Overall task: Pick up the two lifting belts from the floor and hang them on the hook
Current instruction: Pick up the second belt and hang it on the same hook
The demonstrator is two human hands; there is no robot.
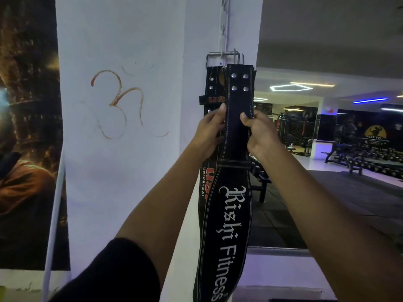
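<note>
A black lifting belt [227,214] with white "Rishi Fitness" lettering hangs lengthwise in front of a white pillar. My left hand [209,136] and my right hand [258,134] both grip its narrow upper strap, just below the four rivets. Behind it hangs a second black belt [212,90] with red "USI" lettering, mostly covered by the front one. Both belts' steel buckles [222,54] sit at the white hook rail [224,25] on the pillar; the exact hook is hidden behind the buckles.
The white pillar [130,149] carries a reddish painted symbol. A dark poster [28,127] covers the wall at left. To the right, the gym floor holds benches and a dumbbell rack [370,158].
</note>
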